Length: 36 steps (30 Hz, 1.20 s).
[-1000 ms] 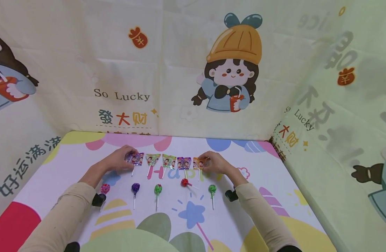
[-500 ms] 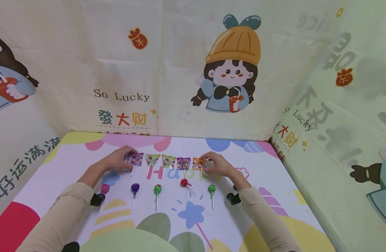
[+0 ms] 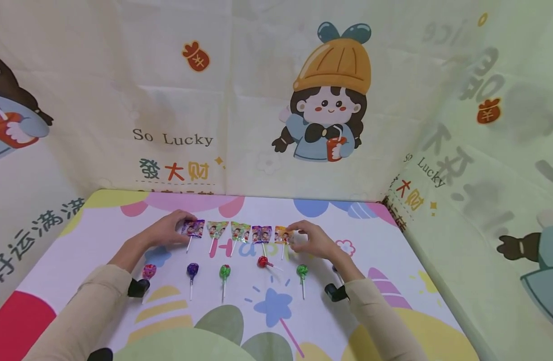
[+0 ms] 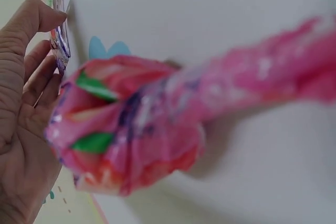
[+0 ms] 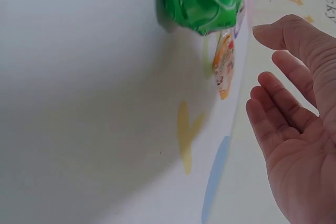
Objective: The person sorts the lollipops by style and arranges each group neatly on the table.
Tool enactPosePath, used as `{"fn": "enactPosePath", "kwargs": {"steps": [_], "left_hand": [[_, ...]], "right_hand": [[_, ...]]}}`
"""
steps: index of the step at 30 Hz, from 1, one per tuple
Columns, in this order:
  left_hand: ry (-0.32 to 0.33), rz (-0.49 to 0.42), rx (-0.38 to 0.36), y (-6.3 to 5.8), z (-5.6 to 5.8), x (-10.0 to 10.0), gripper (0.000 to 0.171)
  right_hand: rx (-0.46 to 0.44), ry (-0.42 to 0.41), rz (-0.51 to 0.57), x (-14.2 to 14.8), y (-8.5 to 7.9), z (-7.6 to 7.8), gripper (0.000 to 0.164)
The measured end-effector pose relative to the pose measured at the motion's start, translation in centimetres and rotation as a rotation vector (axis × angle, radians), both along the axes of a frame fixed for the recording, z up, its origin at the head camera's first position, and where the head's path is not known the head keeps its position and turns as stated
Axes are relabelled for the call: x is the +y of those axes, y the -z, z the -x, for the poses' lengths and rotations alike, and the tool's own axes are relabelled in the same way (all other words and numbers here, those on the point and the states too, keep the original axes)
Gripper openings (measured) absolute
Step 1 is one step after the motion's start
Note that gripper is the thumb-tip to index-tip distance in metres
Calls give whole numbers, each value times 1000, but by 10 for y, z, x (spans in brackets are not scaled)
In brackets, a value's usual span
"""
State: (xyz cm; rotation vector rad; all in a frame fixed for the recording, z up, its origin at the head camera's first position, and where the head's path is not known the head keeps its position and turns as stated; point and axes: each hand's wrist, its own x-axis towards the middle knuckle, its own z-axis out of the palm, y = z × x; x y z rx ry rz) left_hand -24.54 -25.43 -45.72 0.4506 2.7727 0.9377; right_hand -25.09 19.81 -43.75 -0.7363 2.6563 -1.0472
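Right hand drifts rightward, fingers parted, off the orange lollipop; left hand touches the purple lollipop, leftmost of 5 flat ones, though I can't tell if it pinches. Likely light, slick-wrapped: I'd grab the stick.

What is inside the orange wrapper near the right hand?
Only a white stick shows, coming out of the orange wrapper; the printed material covers the rest, so the contents cannot be seen.

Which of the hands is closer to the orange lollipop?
The right hand. It's just beside the orange lollipop, on the right; the left hand is further away, left, at a purple lollipop.
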Motion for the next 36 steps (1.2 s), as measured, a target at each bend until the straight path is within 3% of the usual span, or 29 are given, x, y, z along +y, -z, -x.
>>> {"fn": "enactPosePath", "kwargs": {"steps": [7,25,36], "left_hand": [[-5,-42,12,4,-6,-6,66],[-27,-49,47,8,-30,-22,72],[-50,-92,37,-6,-56,-24,64]], "right_hand": [[22,-1,65,0,-1,-13,50],[91,-14,183,-8,-13,-42,44],[103,-35,234,-16,-18,-58,44]]}}
